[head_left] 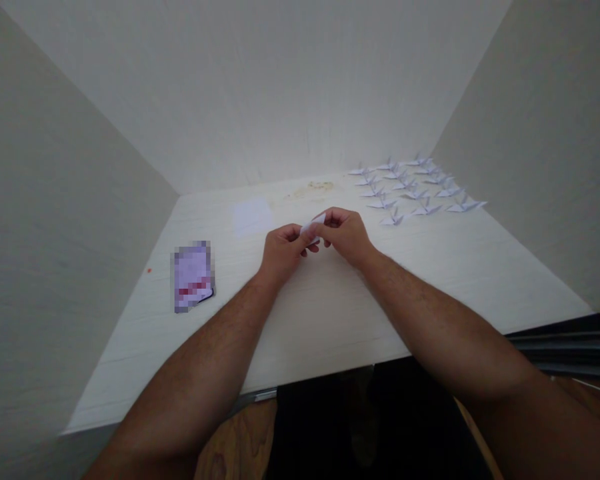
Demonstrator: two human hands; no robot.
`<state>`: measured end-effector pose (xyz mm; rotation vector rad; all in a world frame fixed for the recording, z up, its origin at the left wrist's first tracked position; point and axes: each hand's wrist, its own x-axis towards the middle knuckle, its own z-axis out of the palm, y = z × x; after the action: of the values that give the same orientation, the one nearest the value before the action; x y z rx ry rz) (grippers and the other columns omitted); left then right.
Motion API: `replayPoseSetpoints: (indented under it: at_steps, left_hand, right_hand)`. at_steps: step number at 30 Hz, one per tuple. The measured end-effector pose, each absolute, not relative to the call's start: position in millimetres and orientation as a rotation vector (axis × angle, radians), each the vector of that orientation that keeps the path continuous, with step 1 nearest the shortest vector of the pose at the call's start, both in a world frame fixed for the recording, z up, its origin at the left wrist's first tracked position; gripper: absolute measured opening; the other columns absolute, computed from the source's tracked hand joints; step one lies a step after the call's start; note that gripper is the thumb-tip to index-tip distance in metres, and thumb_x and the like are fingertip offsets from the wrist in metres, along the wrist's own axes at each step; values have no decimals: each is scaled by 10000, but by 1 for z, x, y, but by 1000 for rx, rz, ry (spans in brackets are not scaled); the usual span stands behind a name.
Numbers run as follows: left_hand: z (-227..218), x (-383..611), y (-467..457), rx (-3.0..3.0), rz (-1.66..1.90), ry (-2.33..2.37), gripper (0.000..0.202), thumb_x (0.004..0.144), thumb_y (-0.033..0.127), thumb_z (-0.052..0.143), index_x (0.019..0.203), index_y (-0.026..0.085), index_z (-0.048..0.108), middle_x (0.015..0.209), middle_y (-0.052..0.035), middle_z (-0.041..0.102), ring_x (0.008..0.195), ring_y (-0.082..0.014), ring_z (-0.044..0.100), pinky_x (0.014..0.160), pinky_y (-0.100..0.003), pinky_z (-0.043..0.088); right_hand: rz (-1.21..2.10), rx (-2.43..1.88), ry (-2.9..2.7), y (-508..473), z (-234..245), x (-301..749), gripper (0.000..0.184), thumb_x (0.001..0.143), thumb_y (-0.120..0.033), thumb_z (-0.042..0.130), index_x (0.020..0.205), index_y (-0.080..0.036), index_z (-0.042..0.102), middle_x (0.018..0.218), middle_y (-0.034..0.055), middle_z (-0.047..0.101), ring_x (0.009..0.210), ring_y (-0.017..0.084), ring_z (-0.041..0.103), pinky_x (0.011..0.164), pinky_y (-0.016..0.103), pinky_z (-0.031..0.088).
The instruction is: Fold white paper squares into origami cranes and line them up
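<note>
A small folded piece of white paper [314,227] is pinched between my two hands above the middle of the table. My left hand [283,252] grips its left part with thumb and fingers. On the other side, my right hand [347,233] closes on its right part. The fingers hide much of the paper, so its exact folds cannot be made out. Several folded white paper cranes [415,194] stand in rows at the back right of the table. A flat stack or sheet of white paper [253,216] lies behind my left hand.
A blurred-out phone-like object [193,277] lies on the white table [325,313] at the left. Near it is a tiny orange speck [149,271]. Brownish stains [320,186] mark the back of the tabletop. Walls enclose the table at the back, left and right.
</note>
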<state>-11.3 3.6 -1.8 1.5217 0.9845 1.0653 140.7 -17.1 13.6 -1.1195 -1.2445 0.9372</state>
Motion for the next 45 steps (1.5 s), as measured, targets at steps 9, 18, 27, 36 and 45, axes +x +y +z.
replayPoseSetpoints:
  at_steps: [9,18,27,36,45]
  left_hand:
    - [-4,-12,4,1487,1073,892,298,747,445,762,689,170,663,629,-27,710,558,-124,634,564,-247,475]
    - [-10,-11,6,1430,1178,891,256,773,425,731,753,175,679,665,-24,701,595,-134,648,591,-259,498]
    - [-10,-10,8,1385,1225,874,219,771,380,723,716,181,649,619,3,671,573,-126,625,584,-254,486]
    - [-4,-10,3,1465,1115,922,257,735,390,771,685,154,682,647,-35,701,586,-122,638,599,-247,491]
    - [-11,-9,10,1332,1220,884,253,692,386,799,718,181,654,646,5,661,565,-106,596,581,-247,484]
  right_hand:
    - [1016,-1068,-1184,-14,6,142,284,715,-404,744,606,-188,594,501,-39,555,434,79,461,414,219,356]
    - [945,-1088,-1181,-12,7,143,311,712,-357,732,547,-190,529,450,-60,485,422,65,403,429,231,299]
    - [1006,-1092,-1157,-12,4,143,325,734,-388,717,550,-192,535,429,-58,470,406,72,396,429,240,285]
    - [917,-1149,-1219,-15,9,142,342,722,-391,724,536,-184,526,450,-57,468,439,69,397,449,241,291]
    - [868,-1210,-1341,-18,13,142,229,724,-350,693,626,-167,597,533,-30,542,512,88,443,507,241,346]
